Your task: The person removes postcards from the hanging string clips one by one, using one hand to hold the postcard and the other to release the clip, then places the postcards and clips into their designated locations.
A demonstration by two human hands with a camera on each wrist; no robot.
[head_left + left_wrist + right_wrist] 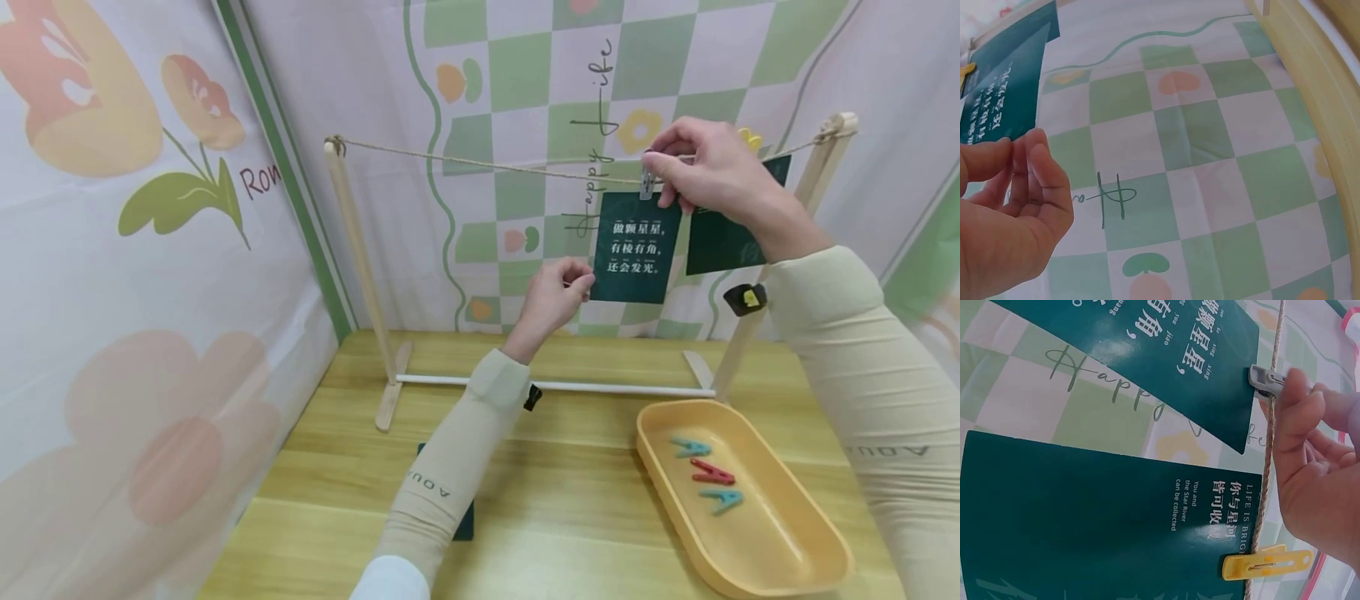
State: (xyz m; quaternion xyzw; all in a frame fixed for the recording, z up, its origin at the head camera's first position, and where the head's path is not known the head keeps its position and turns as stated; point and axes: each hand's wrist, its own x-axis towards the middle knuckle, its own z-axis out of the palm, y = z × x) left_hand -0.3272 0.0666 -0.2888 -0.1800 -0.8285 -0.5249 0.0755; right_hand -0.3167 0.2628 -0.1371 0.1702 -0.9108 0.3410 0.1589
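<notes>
Three rows of white Chinese characters, with tiny pinyin above them, mark the glossy, dark green rectangular card (633,287) that hangs from the twine (480,164), nearer the line's right end. The left hand (553,293) pinches its lower left corner between thumb and fingertips. The right hand (708,165) has thumb and fingers clamped on a grey clothespin (647,185), which straddles the twine and overlaps the card's top edge; how firmly it bites cannot be told.

A second green card (716,248) hangs just to the right under a yellow clothespin (1266,564), partly hidden by the right hand in the head view. The left wrist view crops the first card, its lettering blurred.

On the table (555,517), the left sleeve (442,475) covers most of a dark green sheet (466,523); toward the right edge, an orange tray (780,533) holds two teal clothespins (691,447) and a red clothespin (712,472).
</notes>
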